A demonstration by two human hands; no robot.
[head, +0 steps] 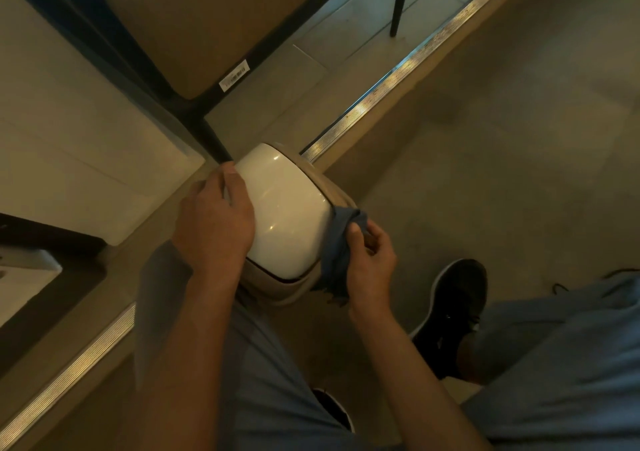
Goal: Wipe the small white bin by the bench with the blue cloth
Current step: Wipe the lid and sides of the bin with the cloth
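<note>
While the left hand (214, 222) steadies the bin (284, 208) at frame centre, fingers spread over its lid, the right hand (369, 260) pinches the cloth (337, 246) against its side. Pressing sideways could tip the bin toward the desk (194, 21) leg.

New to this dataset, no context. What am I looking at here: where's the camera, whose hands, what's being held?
There is no machine here: a person wears one wide-angle camera on the head, looking down at their own bare hands.

The left hand rests on the glossy lid of a small white bin and steadies it. The right hand has a closed grip on a blue cloth, pressed against the bin's side.

The bin sits on the floor by the black leg of a bench. A metal floor strip runs diagonally past. Below are the person's grey trousers and a black shoe.
</note>
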